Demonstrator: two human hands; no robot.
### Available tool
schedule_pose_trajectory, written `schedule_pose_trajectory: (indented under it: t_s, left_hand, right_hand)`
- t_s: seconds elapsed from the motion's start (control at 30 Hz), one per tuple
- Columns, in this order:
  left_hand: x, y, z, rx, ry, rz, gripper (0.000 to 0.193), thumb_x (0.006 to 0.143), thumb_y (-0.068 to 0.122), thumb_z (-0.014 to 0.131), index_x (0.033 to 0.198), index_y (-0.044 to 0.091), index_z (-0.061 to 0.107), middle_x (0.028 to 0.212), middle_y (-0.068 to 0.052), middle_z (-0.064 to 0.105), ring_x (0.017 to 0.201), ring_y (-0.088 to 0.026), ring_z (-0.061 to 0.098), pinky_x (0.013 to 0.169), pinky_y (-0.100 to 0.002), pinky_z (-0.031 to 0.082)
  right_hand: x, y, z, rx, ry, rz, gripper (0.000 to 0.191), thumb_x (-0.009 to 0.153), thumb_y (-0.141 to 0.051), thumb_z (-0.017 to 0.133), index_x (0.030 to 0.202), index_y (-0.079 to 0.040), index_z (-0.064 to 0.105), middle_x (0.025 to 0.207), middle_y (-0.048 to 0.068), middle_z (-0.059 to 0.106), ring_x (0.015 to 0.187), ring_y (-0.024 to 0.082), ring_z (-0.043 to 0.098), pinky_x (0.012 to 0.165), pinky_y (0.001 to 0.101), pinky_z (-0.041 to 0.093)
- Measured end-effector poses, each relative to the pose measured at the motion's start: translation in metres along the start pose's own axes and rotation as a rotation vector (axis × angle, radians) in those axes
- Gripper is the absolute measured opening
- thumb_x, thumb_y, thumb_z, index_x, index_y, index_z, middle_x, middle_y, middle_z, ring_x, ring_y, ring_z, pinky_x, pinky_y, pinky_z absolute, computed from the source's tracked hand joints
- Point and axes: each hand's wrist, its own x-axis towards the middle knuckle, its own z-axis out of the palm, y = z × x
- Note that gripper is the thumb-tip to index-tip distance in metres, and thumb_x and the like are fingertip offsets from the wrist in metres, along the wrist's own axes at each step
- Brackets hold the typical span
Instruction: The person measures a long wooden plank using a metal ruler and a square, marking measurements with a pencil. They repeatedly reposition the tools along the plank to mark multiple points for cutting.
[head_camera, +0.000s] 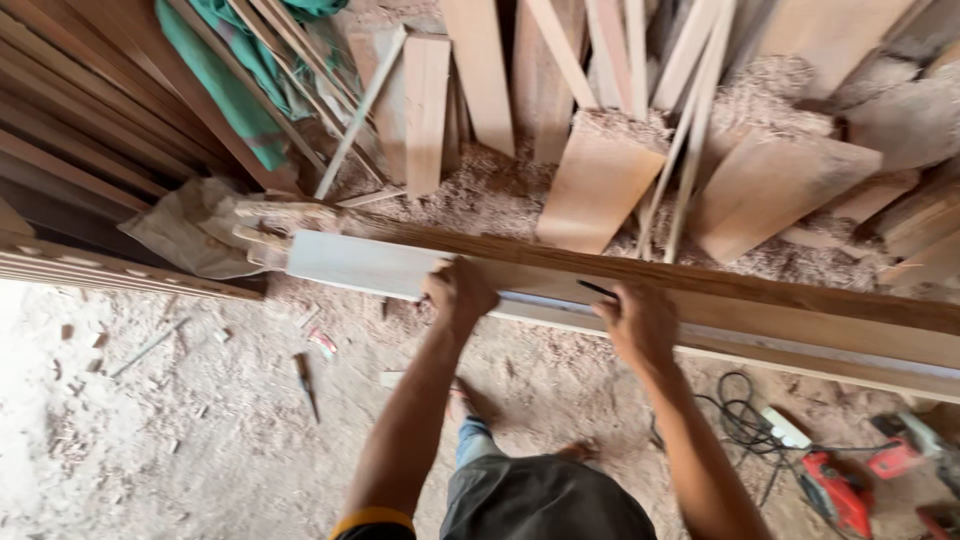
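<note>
- Left hand is gripping the long plank's near edge, fingers hidden.
- Right hand, at three o'clock, is pinching a dark pencil; the plank is running off-frame.

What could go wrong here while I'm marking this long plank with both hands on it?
The left hand presses the plank beside the pencil in the right hand; if the plank shifts, the line may wander. The black cable and red power tool lie close by the feet, a likely trip hazard.
</note>
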Motion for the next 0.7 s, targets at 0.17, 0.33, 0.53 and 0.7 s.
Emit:
schedule_pose_trajectory:
  t_s: [0.17, 0.33, 0.53, 0.7]
  left_hand:
    - [0.018, -0.025, 0.011, -0.064, -0.022, 0.099, 0.065, 0.094, 0.052, 0.065, 0.130, -0.001, 0.054, 0.133, -0.032, 0.051, 0.113, -0.048, 0.059, 0.083, -0.062, 0.049]
    - [0.027, -0.050, 0.019, -0.133, -0.022, 0.175, 0.065, 0.096, 0.051, 0.063, 0.131, -0.002, 0.052, 0.133, -0.034, 0.049, 0.111, -0.050, 0.059, 0.081, -0.063, 0.051]
    - [0.059, -0.118, 0.032, -0.155, 0.260, 0.288, 0.068, 0.098, 0.057, 0.058, 0.134, 0.000, 0.051, 0.136, -0.036, 0.047, 0.109, -0.051, 0.058, 0.072, -0.063, 0.055]
    - [0.104, -0.212, -0.001, 0.200, 0.654, 0.152, 0.068, 0.091, 0.061, 0.059, 0.133, 0.007, 0.058, 0.133, -0.028, 0.057, 0.107, -0.044, 0.061, 0.064, -0.056, 0.059]
  right_hand:
    - [0.009, -0.002, 0.024, -0.138, -0.015, 0.005, 0.049, 0.081, -0.049, 0.078, 0.100, -0.005, 0.067, 0.112, 0.017, 0.061, 0.106, 0.033, 0.057, 0.085, 0.0504, 0.048]
    - [0.009, 0.003, 0.044, -0.290, -0.026, -0.075, 0.056, 0.087, -0.056, 0.068, 0.102, -0.002, 0.065, 0.131, 0.021, 0.059, 0.117, 0.034, 0.057, 0.099, 0.0533, 0.048]
    - [0.017, 0.005, 0.052, -0.309, -0.256, 0.089, 0.048, 0.088, -0.052, 0.069, 0.100, -0.006, 0.070, 0.145, 0.023, 0.053, 0.125, 0.039, 0.053, 0.104, 0.0565, 0.046]
    - [0.019, 0.012, 0.054, -0.248, -0.253, 0.076, 0.044, 0.088, -0.047, 0.071, 0.102, -0.005, 0.069, 0.146, 0.023, 0.051, 0.129, 0.043, 0.051, 0.106, 0.0594, 0.044]
